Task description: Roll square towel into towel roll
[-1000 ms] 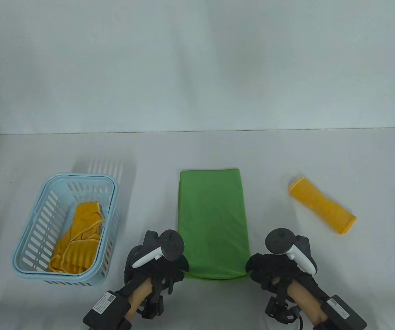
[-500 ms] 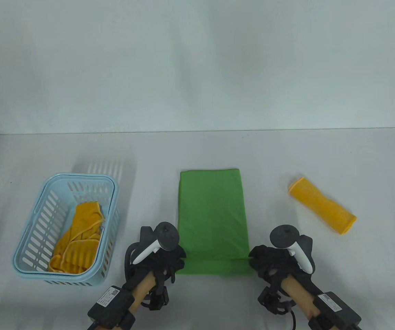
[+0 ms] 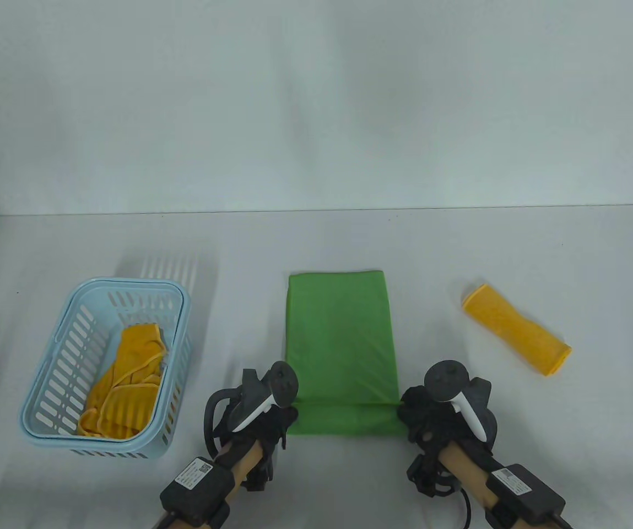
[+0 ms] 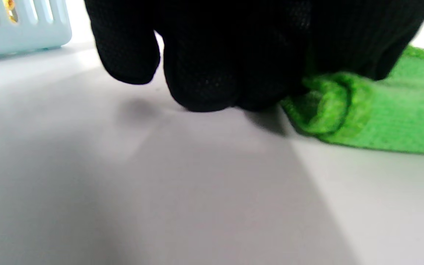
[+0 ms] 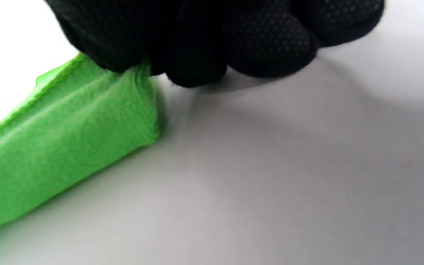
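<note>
Since a second ago I see the near end of the folded green microfibre towel point(image 3: 341, 341) turned over onto itself: a low rolled band now lies across its near edge, where before the edge lay flat and further toward me. My left hand point(image 3: 264, 421) has its gloved fingers curled on the roll's left end, and my right hand point(image 3: 432, 421) pinches the right end; the wrist views show the fabric coiled under both. The towel lies mid-counter, its far end flat and straight. Ahead of the roll the white counter point(image 3: 432, 248) is bare up to its far edge. The pale blue slotted plastic basket point(image 3: 46, 386) holding a crumpled yellow cloth point(image 3: 123, 380) stands well to the left, and the rolled yellow towel point(image 3: 517, 329) lies well apart on the right.
</note>
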A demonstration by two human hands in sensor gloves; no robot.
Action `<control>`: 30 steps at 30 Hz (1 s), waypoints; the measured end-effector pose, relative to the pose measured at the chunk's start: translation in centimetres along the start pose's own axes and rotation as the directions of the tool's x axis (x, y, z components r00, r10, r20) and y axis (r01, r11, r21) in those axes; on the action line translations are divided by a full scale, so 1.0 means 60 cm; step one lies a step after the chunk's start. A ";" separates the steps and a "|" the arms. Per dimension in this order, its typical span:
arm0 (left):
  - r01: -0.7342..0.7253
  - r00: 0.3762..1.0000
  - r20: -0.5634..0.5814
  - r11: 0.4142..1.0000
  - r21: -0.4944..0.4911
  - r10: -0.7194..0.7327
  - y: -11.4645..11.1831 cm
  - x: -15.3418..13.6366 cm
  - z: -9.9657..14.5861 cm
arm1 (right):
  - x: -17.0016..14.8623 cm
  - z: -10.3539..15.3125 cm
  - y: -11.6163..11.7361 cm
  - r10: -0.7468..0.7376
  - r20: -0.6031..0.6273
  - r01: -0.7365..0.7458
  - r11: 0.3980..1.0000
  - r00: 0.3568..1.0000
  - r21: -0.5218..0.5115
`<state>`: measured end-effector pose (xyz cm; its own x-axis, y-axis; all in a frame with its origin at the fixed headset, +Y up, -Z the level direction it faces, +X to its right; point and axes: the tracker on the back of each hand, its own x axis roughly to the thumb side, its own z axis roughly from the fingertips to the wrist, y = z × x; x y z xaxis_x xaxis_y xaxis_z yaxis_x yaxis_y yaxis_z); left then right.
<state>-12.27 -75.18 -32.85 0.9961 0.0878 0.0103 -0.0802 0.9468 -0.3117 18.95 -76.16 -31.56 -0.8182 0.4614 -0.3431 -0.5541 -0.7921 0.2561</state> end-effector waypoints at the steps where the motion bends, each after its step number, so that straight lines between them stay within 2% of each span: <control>1: -0.006 1.000 -0.007 1.000 0.004 0.006 0.001 -0.003 0.000 | -0.002 0.000 -0.002 -0.013 0.000 0.013 1.000 1.000 0.001; 10: -0.077 0.996 -0.041 0.997 0.008 0.077 0.010 -0.028 -0.003 | -0.007 0.000 -0.017 -0.091 -0.006 0.091 0.996 0.996 0.015; 15: -0.064 0.998 -0.016 0.996 0.068 0.065 0.027 -0.026 0.010 | 0.000 0.011 -0.029 -0.094 0.029 0.095 0.995 0.995 -0.023; 20: 0.007 0.996 0.089 0.986 0.164 -0.022 0.047 0.001 0.040 | 0.024 0.038 -0.042 -0.037 0.131 0.048 0.995 0.991 -0.082; 24: 0.137 0.960 0.213 0.966 0.219 -0.184 0.043 0.039 0.060 | 0.045 0.060 -0.040 0.018 0.215 0.007 0.994 0.976 -0.112; 28: 0.204 0.912 0.329 0.967 0.155 -0.246 0.021 0.066 0.064 | 0.061 0.066 -0.018 0.064 0.343 -0.057 0.998 0.937 -0.032; 30: 0.229 0.904 0.345 0.967 0.113 -0.254 0.006 0.074 0.063 | 0.068 0.067 0.001 0.127 0.399 -0.145 0.989 0.908 0.015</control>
<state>-8.04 -73.28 -29.34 0.9078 -0.0546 0.4159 0.1462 0.9705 -0.1918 14.95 -72.70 -29.32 -0.8748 0.4775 0.0812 -0.4317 -0.8447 0.3165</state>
